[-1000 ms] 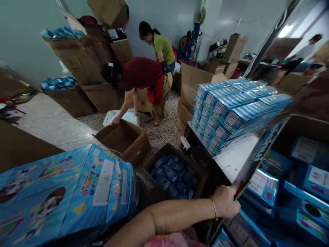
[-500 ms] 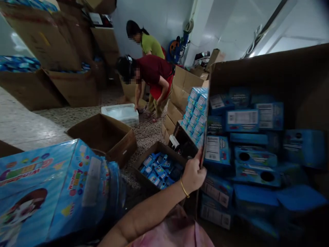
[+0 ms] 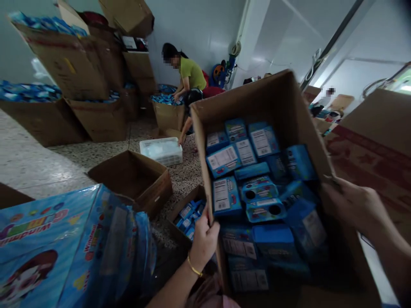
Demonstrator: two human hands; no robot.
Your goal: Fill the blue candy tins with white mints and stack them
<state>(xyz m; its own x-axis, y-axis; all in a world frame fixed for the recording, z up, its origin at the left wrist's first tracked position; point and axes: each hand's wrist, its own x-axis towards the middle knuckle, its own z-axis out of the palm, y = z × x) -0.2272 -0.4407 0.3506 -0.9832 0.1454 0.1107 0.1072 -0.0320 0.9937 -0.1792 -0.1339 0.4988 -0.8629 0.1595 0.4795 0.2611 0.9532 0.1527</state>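
Tilted in front of me is an open cardboard box [image 3: 244, 98], with several small blue printed cartons [image 3: 226, 196] lying loosely inside. My left hand [image 3: 204, 239], with a gold bangle at the wrist, grips the box's left edge, thumb on the near side. On the opposite side my right hand [image 3: 361, 205] is closed around the right edge; its fingertips are partly hidden and a little blurred. Below and behind the left hand, a lower cardboard box [image 3: 173, 222] holds more small blue cartons, partly covered by the held box.
At lower left stand large blue printed packages [image 3: 41, 231]. Behind them is an open brown box [image 3: 154, 192]. A person in a yellow-green shirt [image 3: 192, 73] works by a full carton, near a white plastic crate [image 3: 162, 149]. Stacked cartons [image 3: 61, 64] line the left wall.
The held box has moved left, so its right edge and my right hand now show. My left hand has moved left and down with it. The co-worker in dark red is now mostly hidden.
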